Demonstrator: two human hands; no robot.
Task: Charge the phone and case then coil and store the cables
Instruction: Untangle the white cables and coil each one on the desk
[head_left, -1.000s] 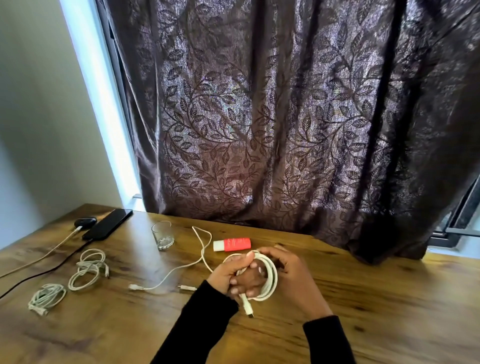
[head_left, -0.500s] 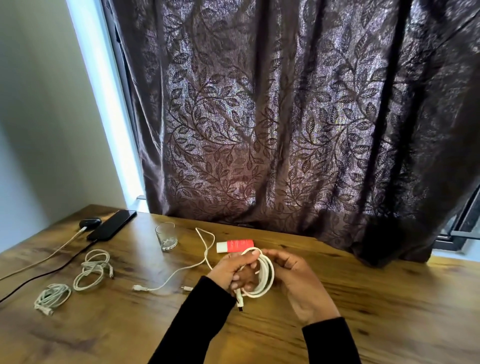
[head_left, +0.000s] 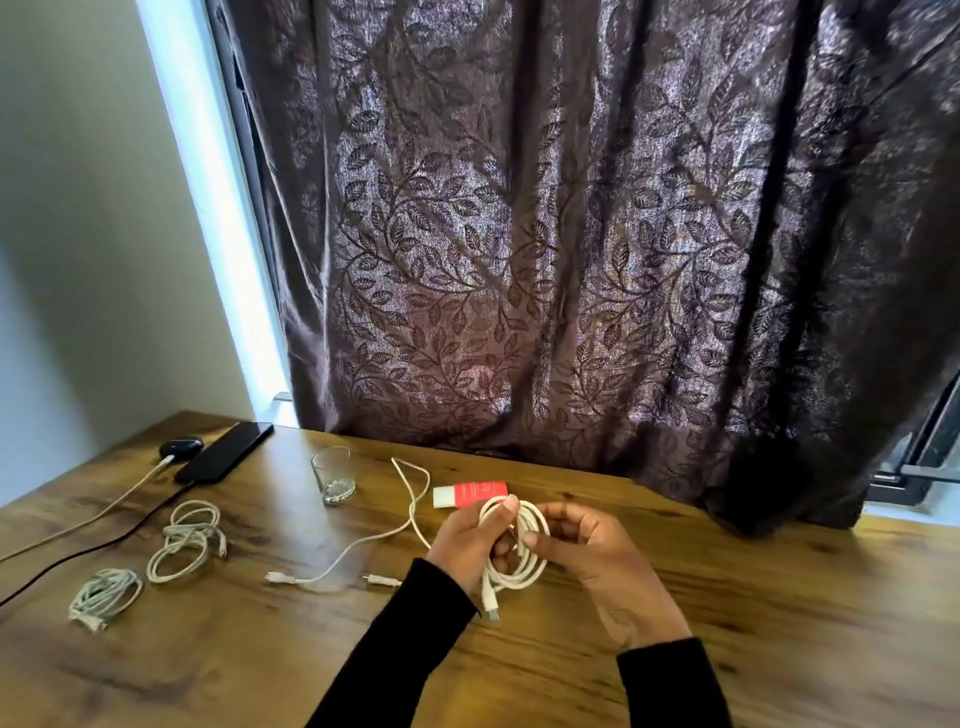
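My left hand (head_left: 465, 543) grips a coiled white cable (head_left: 524, 566) above the wooden table (head_left: 779, 597), thumb over the top of the loops. My right hand (head_left: 587, 545) pinches the same coil from the right. One plug end hangs below the coil. At the far left corner a black phone (head_left: 226, 451) and a small black case (head_left: 181, 447) lie with cables plugged in. Two coiled white cables (head_left: 184, 540) (head_left: 104, 597) rest at the left. A loose white cable (head_left: 374, 540) trails across the middle.
A small clear glass (head_left: 333, 475) stands behind the loose cable. A red and white tube (head_left: 470, 493) lies just behind my hands. A dark leaf-patterned curtain (head_left: 571, 260) hangs along the table's back edge. A black cord (head_left: 78, 558) runs off the left edge.
The camera tilted slightly, shifting the scene. My right hand has shifted its fingers onto the coil's right side, and the hanging plug end dropped a little lower.
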